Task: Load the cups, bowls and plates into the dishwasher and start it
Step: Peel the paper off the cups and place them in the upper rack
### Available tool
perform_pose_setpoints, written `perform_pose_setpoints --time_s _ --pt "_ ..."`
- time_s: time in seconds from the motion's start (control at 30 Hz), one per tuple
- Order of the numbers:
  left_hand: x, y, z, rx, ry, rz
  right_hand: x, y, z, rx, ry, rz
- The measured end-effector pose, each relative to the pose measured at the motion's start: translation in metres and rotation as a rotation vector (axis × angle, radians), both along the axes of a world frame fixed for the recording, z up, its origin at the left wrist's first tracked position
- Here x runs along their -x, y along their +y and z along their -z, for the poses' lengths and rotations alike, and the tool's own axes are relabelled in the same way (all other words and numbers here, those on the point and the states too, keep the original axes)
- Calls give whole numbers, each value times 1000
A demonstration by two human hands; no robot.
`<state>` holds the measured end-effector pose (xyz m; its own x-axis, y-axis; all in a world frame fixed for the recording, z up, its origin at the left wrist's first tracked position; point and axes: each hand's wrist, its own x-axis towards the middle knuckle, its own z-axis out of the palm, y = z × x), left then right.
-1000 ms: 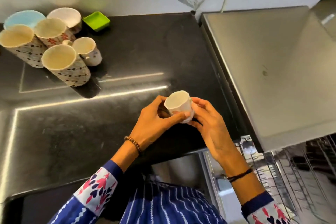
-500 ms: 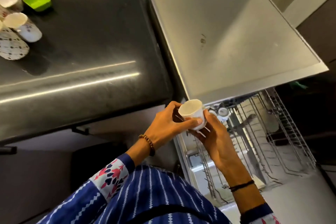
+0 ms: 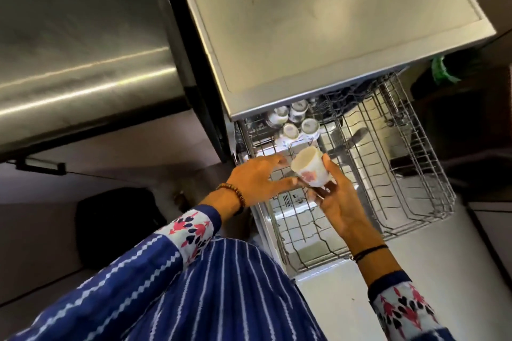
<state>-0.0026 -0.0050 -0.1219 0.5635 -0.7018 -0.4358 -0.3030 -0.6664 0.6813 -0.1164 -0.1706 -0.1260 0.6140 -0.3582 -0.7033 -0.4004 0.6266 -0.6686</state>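
A small white cup (image 3: 310,170) with a pink flower print lies tilted on its side, mouth to the left, above the pulled-out wire rack (image 3: 401,174) of the dishwasher. My right hand (image 3: 339,205) grips it from below and behind. My left hand (image 3: 260,180) is just left of the cup with its fingers spread, thumb tip close to the cup's lower edge. Several small white cups (image 3: 295,123) stand upside down at the rack's back left corner. The rest of the rack holds nothing I can see.
The dishwasher's grey top (image 3: 332,22) overhangs the back of the rack. A dark shiny counter (image 3: 83,36) runs along the left, with a dark bag-like shape (image 3: 116,219) on the floor below it. A green object (image 3: 442,69) sits in shadow at the right.
The cup has come off the counter and down over the rack, tipping onto its side. My left hand has loosened from it and spread. The view has swung right, away from the counter's crockery.
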Motion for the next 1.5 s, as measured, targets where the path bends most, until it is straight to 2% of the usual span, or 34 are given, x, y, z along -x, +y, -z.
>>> perform_pose_setpoints --time_s 0.13,0.2,0.27,0.37,0.47,0.6,0.83,1.2,1.37,1.5 --pt "-18 -4 34 -185 -154 276 -10 -38 40 158 68 -40" --pt "-26 -2 49 -249 -115 361 -20 -53 54 327 92 -129" --pt "-29 4 63 -274 -40 400 -34 -65 67 532 119 -211" --pt "-27 10 79 -234 -4 396 -52 -80 92 949 223 -344" --pt "-27 11 88 -203 18 349 -63 -93 126 1217 201 -468" --pt "-26 12 94 -194 33 306 -75 -95 152 1240 367 -695" --pt "-25 12 90 -175 42 266 -76 -86 169 1268 379 -713" --pt "-21 11 92 -161 29 238 -69 -82 158 1311 354 -745" --pt "-16 8 83 -1 74 91 -57 -57 124 1311 246 -686" --pt "-18 8 61 27 78 -18 -53 -22 88 1190 143 -680"
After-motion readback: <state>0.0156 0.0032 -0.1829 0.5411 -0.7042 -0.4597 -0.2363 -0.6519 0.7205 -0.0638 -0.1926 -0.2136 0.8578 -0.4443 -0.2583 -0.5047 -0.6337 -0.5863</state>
